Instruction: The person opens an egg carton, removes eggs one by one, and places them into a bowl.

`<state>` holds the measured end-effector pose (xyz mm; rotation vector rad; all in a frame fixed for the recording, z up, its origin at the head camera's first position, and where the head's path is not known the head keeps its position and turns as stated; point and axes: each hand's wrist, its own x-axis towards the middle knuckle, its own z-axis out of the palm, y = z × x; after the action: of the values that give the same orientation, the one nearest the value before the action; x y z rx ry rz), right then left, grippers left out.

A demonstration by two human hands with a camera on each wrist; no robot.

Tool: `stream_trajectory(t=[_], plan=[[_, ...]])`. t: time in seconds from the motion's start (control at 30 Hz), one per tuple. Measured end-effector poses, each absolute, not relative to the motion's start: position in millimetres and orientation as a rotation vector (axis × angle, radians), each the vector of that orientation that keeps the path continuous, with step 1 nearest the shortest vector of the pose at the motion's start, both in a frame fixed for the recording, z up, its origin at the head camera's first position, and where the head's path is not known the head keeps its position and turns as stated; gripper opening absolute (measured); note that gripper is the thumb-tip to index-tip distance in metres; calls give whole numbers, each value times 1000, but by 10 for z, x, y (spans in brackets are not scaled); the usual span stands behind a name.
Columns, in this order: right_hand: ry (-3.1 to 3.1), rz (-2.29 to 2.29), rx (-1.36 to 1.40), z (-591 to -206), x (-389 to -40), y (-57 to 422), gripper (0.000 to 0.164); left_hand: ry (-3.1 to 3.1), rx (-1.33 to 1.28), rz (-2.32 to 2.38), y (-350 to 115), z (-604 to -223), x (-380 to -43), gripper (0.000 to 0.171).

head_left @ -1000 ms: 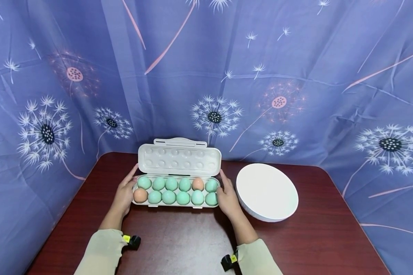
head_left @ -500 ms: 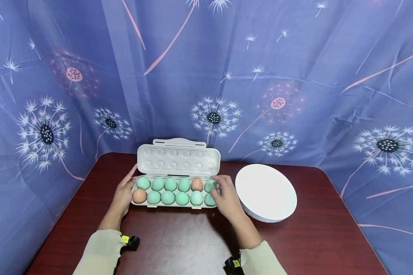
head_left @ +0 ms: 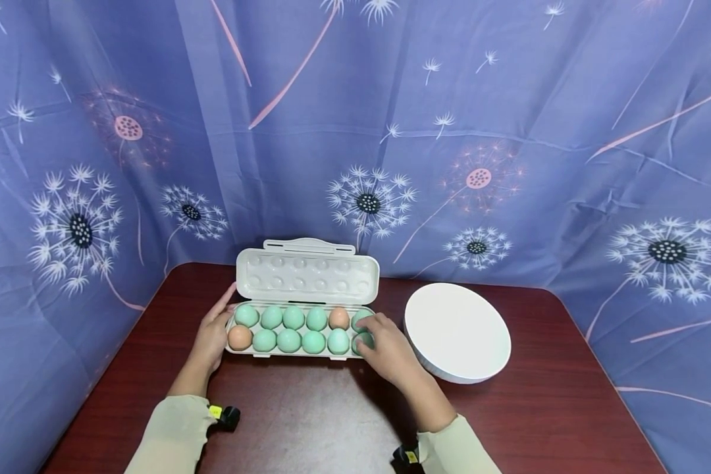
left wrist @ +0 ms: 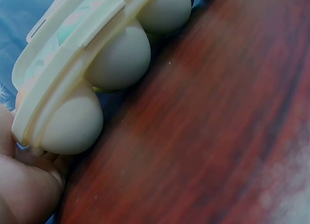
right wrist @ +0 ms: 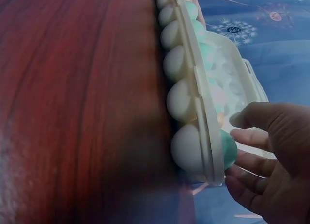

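Observation:
A white egg carton (head_left: pixel 308 274) stands with its lid up on the table, in the head view. Two rows of eggs fill it, mostly green, with an orange-brown egg (head_left: pixel 239 338) at the near left and another orange-brown egg (head_left: pixel 339 318) in the back row. My left hand (head_left: pixel 212 336) holds the carton's left end; its fingers go partly behind and under the rim in the left wrist view. Over the right end is my right hand (head_left: pixel 391 349), thumb and fingers spread loosely around the near-right green egg (right wrist: pixel 228 149), which sits in its cup. Whether the fingertips touch it is unclear.
A large white bowl (head_left: pixel 457 332) stands on the table just right of my right hand. The dark red wooden table (head_left: pixel 296 408) runs toward me in front of the carton. A blue curtain (head_left: pixel 308 164) with dandelion prints hangs behind and at the sides.
My right hand has left the carton's right end, risen over the right-hand eggs, and come down to the near-right egg. My left hand and the carton stay put.

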<state>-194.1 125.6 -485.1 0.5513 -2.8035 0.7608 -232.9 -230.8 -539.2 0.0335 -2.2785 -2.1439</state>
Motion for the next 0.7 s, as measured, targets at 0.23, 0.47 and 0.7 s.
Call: stream_trajectory(t=[0.23,0.47,0.7], plan=[[-2815,623,614,-4883,-1933,1258,29,-2288,36,-2120,-2304,-5396,-2326,52],[-2862,531,646,-4865,-1947,1257,31,-2319,56,-2088,-2289,-5356,-2306,52],[-2883,502,668,-4810,-1940,1239,30,-2316,94,-2140,-2273,-5260,-2259,53]])
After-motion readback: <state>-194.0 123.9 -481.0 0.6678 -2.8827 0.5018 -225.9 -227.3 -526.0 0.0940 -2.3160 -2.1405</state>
